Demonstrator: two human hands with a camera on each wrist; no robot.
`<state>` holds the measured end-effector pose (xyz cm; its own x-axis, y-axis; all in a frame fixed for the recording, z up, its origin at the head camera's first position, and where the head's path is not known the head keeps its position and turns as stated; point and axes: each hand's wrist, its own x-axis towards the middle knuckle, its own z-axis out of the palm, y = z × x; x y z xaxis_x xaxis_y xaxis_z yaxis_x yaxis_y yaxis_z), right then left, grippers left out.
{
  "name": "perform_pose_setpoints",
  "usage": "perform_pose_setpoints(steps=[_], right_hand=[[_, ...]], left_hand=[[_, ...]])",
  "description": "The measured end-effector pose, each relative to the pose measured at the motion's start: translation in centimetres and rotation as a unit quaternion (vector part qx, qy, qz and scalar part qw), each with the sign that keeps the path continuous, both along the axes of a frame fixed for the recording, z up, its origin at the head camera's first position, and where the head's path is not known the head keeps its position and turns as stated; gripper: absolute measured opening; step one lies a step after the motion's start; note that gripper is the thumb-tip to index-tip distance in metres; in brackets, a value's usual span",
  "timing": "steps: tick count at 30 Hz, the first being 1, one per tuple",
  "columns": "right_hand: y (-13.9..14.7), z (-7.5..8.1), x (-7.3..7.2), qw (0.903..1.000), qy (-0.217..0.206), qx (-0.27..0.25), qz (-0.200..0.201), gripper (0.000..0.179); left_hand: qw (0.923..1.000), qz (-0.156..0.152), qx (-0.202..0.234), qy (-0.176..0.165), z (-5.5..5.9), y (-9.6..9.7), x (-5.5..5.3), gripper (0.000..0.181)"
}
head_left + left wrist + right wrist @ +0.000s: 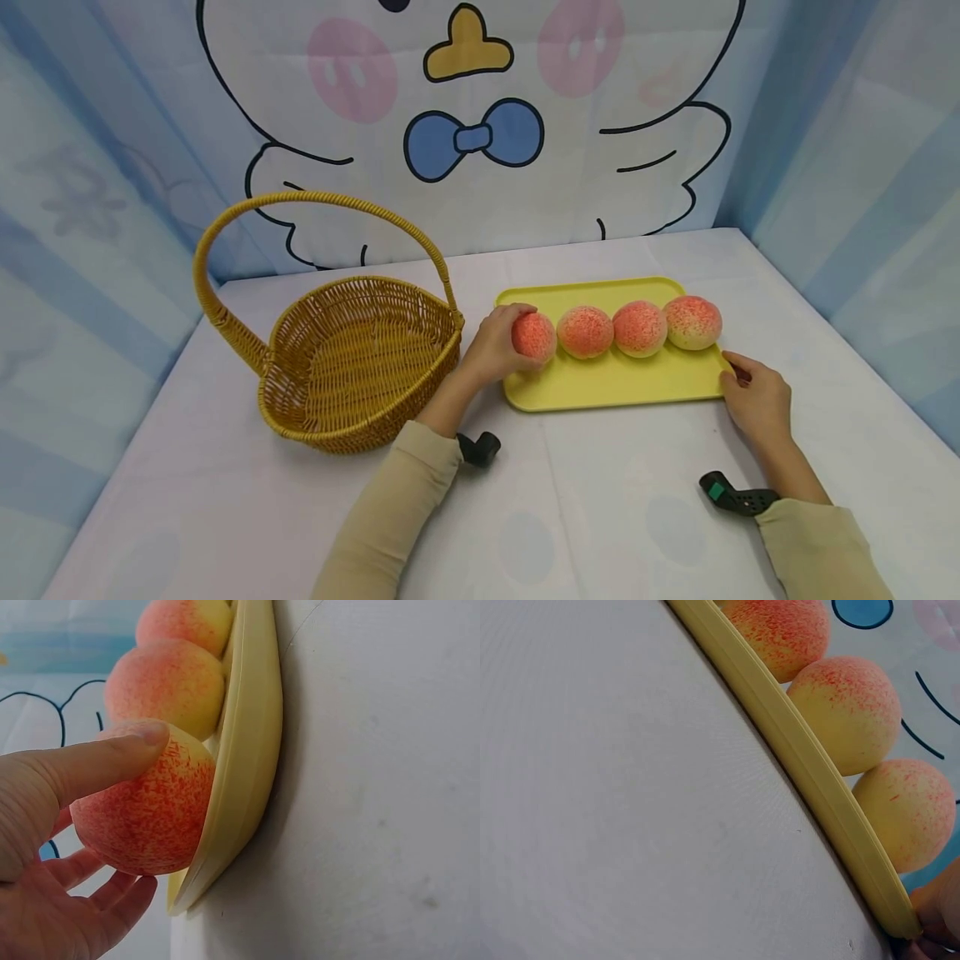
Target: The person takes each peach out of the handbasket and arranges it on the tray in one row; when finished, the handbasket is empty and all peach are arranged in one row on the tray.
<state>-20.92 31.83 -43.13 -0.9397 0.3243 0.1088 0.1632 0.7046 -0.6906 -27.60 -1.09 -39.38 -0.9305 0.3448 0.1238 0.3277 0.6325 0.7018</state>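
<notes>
A row of several red-and-yellow peaches sits on a yellow tray [600, 387] in the head view. My left hand [495, 346] holds the leftmost peach [537, 337], at the tray's left end. In the left wrist view the thumb lies over that peach [154, 814] and the fingers curl around its far side. At the right end of the tray, my right hand [761, 404] pinches the front corner, close to the rightmost peach [693, 322]. Only part of that hand [941, 907] shows in the right wrist view, beside the tray's rim [810, 769].
Left of the tray stands a brown wicker basket [360, 358] with a tall arched handle [322, 197]; its woven bottom shows. A white cloth [600, 500] covers the table. Behind hangs a curtain [570, 192] with a cartoon print.
</notes>
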Motion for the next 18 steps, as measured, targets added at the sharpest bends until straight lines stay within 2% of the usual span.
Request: perform_pose_setpoints(steps=[9, 18], right_hand=[[-0.38, 0.02, -0.69, 0.9999, -0.010, -0.005, 0.003, 0.041], [-0.62, -0.07, -0.76, 0.9998, -0.013, -0.010, 0.005, 0.041]], left_hand=[[0.9999, 0.012, -0.012, -0.002, 0.11, -0.23, -0.45, 0.074], [0.9992, 0.017, -0.034, -0.009, 0.15, -0.25, -0.72, 0.078]])
